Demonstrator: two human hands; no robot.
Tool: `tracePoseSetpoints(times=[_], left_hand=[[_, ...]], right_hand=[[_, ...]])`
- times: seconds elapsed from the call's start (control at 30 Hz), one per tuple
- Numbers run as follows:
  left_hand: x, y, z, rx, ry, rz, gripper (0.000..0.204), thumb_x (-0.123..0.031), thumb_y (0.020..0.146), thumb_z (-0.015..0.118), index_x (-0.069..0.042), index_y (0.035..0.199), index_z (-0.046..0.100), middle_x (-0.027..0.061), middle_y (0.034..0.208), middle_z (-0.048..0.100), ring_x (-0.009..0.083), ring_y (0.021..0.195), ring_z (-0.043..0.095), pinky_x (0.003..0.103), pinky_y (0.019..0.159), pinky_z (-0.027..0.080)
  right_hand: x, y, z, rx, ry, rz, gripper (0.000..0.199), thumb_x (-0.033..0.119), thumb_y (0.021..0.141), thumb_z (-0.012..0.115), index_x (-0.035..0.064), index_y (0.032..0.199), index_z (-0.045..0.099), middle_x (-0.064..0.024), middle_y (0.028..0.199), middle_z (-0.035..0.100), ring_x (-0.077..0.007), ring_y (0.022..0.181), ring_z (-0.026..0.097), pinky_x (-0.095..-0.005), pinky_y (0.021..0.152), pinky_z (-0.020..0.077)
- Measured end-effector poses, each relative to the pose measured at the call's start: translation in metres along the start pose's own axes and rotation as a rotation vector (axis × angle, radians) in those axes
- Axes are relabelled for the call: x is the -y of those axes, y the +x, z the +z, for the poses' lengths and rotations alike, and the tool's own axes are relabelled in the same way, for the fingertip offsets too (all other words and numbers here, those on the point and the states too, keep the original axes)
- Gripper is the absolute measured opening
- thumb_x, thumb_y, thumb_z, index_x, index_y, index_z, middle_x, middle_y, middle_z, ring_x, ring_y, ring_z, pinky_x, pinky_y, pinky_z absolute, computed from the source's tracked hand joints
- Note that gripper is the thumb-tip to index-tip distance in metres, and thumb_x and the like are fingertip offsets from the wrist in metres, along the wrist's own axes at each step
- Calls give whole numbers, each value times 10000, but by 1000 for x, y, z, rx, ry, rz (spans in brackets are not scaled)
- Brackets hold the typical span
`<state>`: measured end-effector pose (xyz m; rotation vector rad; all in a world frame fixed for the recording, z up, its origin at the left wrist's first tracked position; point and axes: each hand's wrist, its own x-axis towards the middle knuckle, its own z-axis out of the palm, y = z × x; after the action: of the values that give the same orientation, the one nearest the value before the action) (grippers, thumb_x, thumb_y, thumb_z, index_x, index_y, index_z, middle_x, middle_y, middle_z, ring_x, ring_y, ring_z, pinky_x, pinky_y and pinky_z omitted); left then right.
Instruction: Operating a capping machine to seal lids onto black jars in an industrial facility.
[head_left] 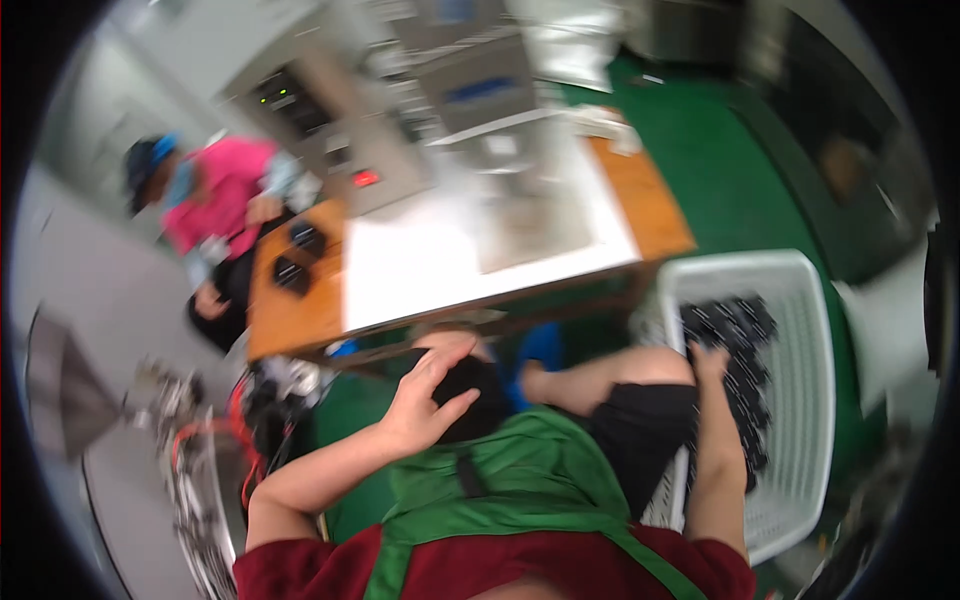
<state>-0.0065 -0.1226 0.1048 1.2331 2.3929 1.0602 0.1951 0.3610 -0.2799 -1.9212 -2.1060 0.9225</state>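
My left hand (425,398) is raised over my lap, with the thumb and fingers spread and nothing in it. To my right, my right hand (709,362) reaches down into a white plastic basket (815,400). It is at the edge of many small black pieces (738,330) laid close together in the basket. Blur hides whether its fingers grip any of them. In front of me, a wooden table (655,215) carries a white sheet (400,270) with a blurred, see-through or pale flat item (535,225) on it.
Two black objects (292,272) lie at the table's left end. A grey machine (385,165) with a red-lit switch and a grey box (475,85) stand farther back. Another person in pink (235,185) sits at the left. Metal equipment with red cables (215,430) is beside my left arm.
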Motion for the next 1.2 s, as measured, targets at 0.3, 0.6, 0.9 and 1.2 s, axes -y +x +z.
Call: tracePoseSetpoints(times=[0.3,0.6,0.9,1.2], left_hand=[[116,-28,-117,-989,475,-259,939,-52,724,800,18,1485,254,229,1505,323,344,1365,359,401,1091,342],[222,12,-162,-1003,19,-451,872,-161,702,854,-6,1403,360,197,1233,562,286,1104,583,357,956,466],[76,19,-99,-635,-559,-100,787,-45,711,813,-45,1382,402,104,1204,563,211,1086,581,318,962,476],[6,101,-9,-266,-373,15,935,-62,680,855,-7,1436,307,187,1270,541,267,1190,553,352,1036,441]], right_hand=[[-21,32,44,37,314,-160,956,388,738,806,-159,1351,318,-358,1252,532,-448,1159,567,-441,986,467],[34,-47,-94,145,398,-453,506,110,916,633,-51,1359,450,-164,1158,648,-191,990,653,-297,773,532],[251,-243,-183,327,476,-1096,242,56,900,639,-18,1130,650,-138,1072,701,-166,887,690,-290,777,539],[346,-326,-152,119,207,-1559,714,190,769,801,-91,1329,459,-221,1239,583,-364,1167,535,-427,984,448]])
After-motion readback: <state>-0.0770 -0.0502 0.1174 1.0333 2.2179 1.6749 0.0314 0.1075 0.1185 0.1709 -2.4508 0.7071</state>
